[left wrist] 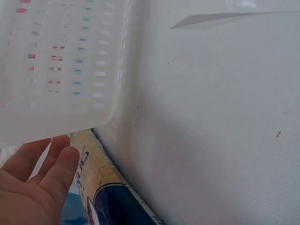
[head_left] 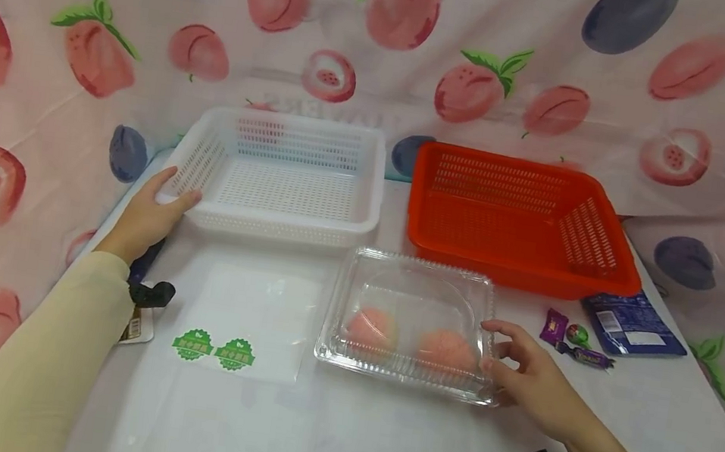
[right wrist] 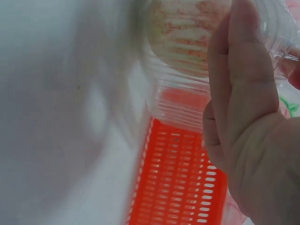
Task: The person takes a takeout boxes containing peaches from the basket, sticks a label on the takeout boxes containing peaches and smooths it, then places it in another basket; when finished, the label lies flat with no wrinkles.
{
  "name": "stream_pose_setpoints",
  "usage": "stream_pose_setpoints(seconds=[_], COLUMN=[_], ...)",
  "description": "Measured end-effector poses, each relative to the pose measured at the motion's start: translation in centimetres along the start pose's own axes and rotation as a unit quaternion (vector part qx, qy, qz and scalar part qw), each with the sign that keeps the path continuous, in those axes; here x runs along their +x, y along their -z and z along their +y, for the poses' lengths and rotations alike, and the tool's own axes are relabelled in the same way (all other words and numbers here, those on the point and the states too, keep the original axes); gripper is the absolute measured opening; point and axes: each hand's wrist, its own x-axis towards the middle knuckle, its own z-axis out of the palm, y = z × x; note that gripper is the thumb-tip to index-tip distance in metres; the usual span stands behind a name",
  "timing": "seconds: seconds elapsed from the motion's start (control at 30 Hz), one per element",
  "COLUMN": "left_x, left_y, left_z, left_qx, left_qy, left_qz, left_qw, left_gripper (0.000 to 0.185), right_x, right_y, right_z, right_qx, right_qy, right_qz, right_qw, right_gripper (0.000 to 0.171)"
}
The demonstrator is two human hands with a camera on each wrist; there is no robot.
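Now my left hand, loosely spread, perhaps steadies the white basket; my right hand grips the box edgewise, likely for balance.

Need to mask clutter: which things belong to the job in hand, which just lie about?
Likely job:
clear container, right hand on it
two pink round items inside it
white basket, left hand at its corner

Likely lying about:
red basket
green stickers
wrapped sweets
blue packet
tan-and-blue pack
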Motion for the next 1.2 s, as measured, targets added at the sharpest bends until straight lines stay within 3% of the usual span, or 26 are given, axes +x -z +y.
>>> stream_pose_setpoints(seconds=[0.57, 1.2], left_x=[0.3, 0.6], left_y=[0.5, 1.0], left_z=[-0.4, -0.8], left_qx=[-0.015, -0.012], left_qy=[-0.006, -0.005], left_qz=[-0.030, -0.049], left_qw=[0.9994, 0.9987], left_gripper=[0.092, 0.093], right_x=[2.0, 1.9], right_y=[2.7, 3.1], right_z=[0.7, 0.4], right_qx=[-0.020, -0.002], right_qy=[-0.036, -0.044], right_qz=[-0.020, -0.042], right_qw=[0.999, 0.998], right_gripper=[0.063, 0.066])
